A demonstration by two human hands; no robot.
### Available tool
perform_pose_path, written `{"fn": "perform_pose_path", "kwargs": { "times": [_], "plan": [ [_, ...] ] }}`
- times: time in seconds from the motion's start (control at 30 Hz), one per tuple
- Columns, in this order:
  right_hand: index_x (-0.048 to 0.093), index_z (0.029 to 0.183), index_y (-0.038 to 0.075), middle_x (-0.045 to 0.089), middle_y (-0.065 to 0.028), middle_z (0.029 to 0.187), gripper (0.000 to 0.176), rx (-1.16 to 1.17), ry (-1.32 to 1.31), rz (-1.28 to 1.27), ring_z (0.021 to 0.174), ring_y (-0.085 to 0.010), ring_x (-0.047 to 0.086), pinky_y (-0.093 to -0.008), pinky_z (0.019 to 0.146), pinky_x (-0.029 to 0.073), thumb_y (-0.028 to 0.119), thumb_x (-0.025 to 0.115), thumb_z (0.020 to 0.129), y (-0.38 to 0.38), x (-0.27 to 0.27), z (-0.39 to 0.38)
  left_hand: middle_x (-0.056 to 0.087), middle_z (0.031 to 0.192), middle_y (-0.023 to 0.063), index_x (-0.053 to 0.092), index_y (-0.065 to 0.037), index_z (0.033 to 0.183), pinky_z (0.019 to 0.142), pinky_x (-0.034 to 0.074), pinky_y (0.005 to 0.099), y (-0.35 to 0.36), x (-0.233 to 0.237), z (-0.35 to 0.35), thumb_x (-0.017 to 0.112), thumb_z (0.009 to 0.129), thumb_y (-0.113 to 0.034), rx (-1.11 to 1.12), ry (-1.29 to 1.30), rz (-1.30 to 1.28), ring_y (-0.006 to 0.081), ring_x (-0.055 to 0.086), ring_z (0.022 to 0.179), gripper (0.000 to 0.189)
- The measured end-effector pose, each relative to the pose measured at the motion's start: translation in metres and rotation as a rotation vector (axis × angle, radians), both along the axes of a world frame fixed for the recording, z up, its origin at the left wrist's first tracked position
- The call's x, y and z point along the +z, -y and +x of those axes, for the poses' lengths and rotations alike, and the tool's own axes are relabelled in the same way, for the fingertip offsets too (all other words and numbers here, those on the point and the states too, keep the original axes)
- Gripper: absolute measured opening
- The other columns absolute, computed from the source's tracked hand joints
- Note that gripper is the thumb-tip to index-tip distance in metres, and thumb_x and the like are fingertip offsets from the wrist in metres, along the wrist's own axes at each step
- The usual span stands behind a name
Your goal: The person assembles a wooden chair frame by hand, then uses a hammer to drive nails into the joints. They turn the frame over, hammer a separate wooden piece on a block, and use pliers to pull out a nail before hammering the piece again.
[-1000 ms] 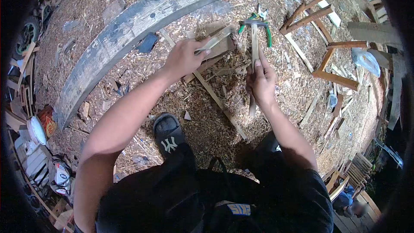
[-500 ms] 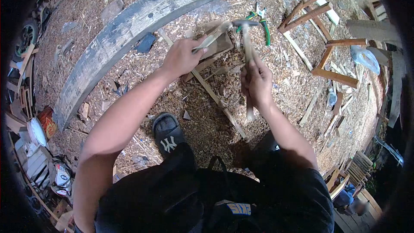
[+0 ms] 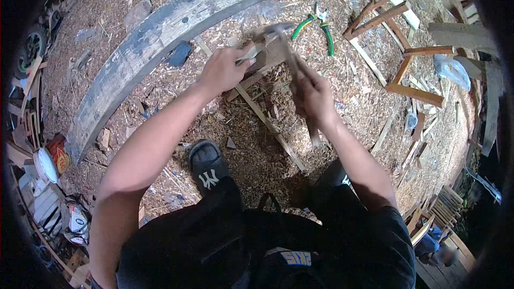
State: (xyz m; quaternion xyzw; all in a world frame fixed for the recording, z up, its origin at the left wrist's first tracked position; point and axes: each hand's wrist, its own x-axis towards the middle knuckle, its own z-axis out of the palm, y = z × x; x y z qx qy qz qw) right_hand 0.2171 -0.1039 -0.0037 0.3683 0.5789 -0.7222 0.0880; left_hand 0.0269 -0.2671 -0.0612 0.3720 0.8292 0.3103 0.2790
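Wrapped round the wooden handle of a hammer (image 3: 293, 59) is my right hand (image 3: 316, 96); the hammer is blurred, its dark head near the far end of a short wood piece. My left hand (image 3: 224, 69) pinches that pale wood piece (image 3: 256, 51) over a wooden block (image 3: 274, 55) on the ground. Pliers with green handles (image 3: 326, 31) lie open just right of the hammer head. A thin wooden strip (image 3: 267, 123) runs along the ground below the block.
A long curved timber (image 3: 160, 32) arcs across the upper left. Wooden frames (image 3: 412, 51) and a clear plastic bag (image 3: 452, 72) lie at the right. Wood chips cover the ground round my sandalled feet (image 3: 208, 166). Another person (image 3: 428, 246) is at the lower right.
The hammer and my right hand have moved a little left, the hammer head now over the wood piece and away from the pliers. My left hand has barely moved.
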Motion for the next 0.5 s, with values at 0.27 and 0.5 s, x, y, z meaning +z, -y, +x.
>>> {"fn": "perform_pose_path", "kwargs": {
  "times": [0.27, 0.5],
  "plan": [
    [0.04, 0.161, 0.016, 0.053, 0.0001, 0.078, 0.048, -0.152, -0.073, 0.216, 0.048, -0.0071, 0.042, -0.0229, 0.038, 0.037, 0.018, 0.041, 0.113, -0.013, -0.003, 0.0, 0.068, 0.069, 0.0206, 0.067, -0.011, 0.138, 0.079, 0.054, 0.0458, -0.003, 0.015, 0.0, 0.067, 0.1, -0.027, 0.014, 0.092, -0.079, 0.0317, 0.07, 0.066, 0.042],
    [0.038, 0.161, 0.016, 0.054, -0.0004, 0.079, 0.048, -0.323, -0.116, 0.115, 0.049, -0.0073, 0.042, -0.023, 0.038, 0.036, 0.018, 0.042, 0.113, -0.017, -0.015, -0.005, 0.071, 0.079, 0.0218, 0.07, -0.014, 0.135, 0.078, 0.053, 0.0443, 0.002, 0.0, 0.001, 0.069, 0.099, -0.031, 0.022, -0.005, 0.016, 0.0277, 0.069, 0.069, 0.04]
  ]
}}
